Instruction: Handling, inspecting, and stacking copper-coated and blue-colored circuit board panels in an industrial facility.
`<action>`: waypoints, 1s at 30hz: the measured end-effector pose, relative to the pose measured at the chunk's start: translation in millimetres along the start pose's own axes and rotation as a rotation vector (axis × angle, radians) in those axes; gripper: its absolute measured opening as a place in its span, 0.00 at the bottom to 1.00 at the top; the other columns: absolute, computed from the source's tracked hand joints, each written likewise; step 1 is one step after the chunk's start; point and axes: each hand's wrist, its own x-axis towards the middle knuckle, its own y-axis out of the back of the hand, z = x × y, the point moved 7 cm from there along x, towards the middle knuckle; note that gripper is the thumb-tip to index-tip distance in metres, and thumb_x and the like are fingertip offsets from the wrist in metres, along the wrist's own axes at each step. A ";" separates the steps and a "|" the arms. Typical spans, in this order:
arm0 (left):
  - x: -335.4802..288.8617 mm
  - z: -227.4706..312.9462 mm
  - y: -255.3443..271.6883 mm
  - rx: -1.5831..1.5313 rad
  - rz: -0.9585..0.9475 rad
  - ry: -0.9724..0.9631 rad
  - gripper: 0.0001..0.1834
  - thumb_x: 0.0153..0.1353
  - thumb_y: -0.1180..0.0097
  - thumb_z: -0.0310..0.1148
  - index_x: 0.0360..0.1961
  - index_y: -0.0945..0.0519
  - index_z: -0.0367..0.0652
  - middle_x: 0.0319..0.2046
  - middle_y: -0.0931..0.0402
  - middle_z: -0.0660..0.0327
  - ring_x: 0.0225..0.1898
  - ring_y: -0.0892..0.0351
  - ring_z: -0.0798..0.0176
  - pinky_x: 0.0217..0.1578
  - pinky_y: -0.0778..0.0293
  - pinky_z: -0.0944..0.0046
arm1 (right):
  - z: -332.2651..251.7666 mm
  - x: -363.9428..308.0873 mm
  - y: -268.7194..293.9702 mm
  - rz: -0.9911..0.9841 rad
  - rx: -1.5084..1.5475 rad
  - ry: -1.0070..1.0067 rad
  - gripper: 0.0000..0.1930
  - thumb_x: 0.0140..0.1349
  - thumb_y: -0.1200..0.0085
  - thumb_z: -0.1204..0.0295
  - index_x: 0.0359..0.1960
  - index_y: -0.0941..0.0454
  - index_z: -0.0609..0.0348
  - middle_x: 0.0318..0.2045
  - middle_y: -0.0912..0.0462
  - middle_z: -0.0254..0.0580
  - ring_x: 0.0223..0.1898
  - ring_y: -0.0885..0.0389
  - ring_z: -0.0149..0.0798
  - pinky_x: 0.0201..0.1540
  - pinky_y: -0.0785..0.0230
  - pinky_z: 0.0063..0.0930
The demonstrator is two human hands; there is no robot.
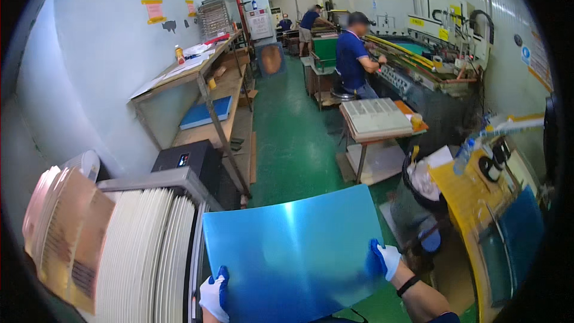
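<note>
A large, shiny blue sheet (293, 251) is held out in front of me, tilted, with light glaring down its middle. My left hand (215, 294), in a white glove with blue fingertips, grips its left edge near the bottom. On the opposite edge, my right hand (387, 259) is closed around the side, gloved the same way, with a dark band on the wrist. The thumbs lie over the front face, while the fingers behind the sheet are hidden. Just left of the sheet stands a rack of upright white panels (134, 251).
Brownish sheets (69, 233) stand at far left. A wooden shelf table (197, 75) lines the left wall. At right are a yellow-topped bench (460, 194), a bin with a bag (421, 182) and a stack of boards (376, 116). A person (356, 60) works at a machine; others are farther back.
</note>
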 end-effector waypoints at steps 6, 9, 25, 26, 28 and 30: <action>214.2 9.9 -136.8 -0.017 -0.314 -0.167 0.18 0.69 0.42 0.45 0.31 0.17 0.40 0.18 0.26 0.63 0.20 0.26 0.64 0.22 0.30 0.61 | -200.6 56.0 -23.3 -0.338 -0.412 0.223 0.19 0.70 0.45 0.61 0.40 0.17 0.70 0.31 0.15 0.41 0.31 0.16 0.36 0.37 0.25 0.28; 282.0 29.3 -231.5 -0.480 -0.503 0.242 0.18 0.69 0.42 0.45 0.41 0.16 0.39 0.30 0.19 0.65 0.30 0.22 0.70 0.33 0.24 0.67 | -248.8 122.1 -37.5 -0.575 0.205 0.000 0.20 0.69 0.45 0.64 0.55 0.24 0.69 0.44 0.16 0.47 0.43 0.16 0.40 0.48 0.24 0.34; 679.7 246.7 -505.2 0.290 -0.315 0.085 0.36 0.67 0.51 0.64 0.31 0.15 0.37 0.23 0.23 0.63 0.25 0.27 0.65 0.28 0.31 0.62 | -527.4 527.3 -230.1 -0.626 0.162 -0.094 0.22 0.60 0.39 0.72 0.55 0.24 0.68 0.45 0.15 0.45 0.41 0.15 0.38 0.47 0.21 0.33; 692.7 277.8 -513.8 0.528 -0.264 0.088 0.39 0.67 0.55 0.66 0.37 0.15 0.34 0.28 0.19 0.58 0.31 0.22 0.62 0.36 0.28 0.60 | -546.1 545.5 -255.0 -0.625 0.213 -0.104 0.19 0.59 0.38 0.72 0.51 0.21 0.68 0.43 0.15 0.45 0.40 0.14 0.38 0.46 0.21 0.33; 804.6 230.7 -476.6 0.646 -0.205 0.054 0.41 0.67 0.58 0.67 0.38 0.14 0.34 0.30 0.16 0.53 0.32 0.19 0.55 0.36 0.27 0.53 | -572.1 573.2 -320.4 -0.668 0.195 -0.107 0.19 0.59 0.38 0.72 0.50 0.21 0.68 0.42 0.15 0.45 0.39 0.14 0.39 0.46 0.21 0.33; 857.2 264.2 -521.0 0.741 -0.302 -0.246 0.44 0.66 0.61 0.70 0.40 0.15 0.34 0.31 0.16 0.53 0.33 0.20 0.56 0.39 0.27 0.53 | -588.8 627.3 -345.9 -0.549 0.142 -0.076 0.18 0.59 0.38 0.74 0.49 0.21 0.70 0.40 0.14 0.47 0.37 0.14 0.40 0.43 0.20 0.34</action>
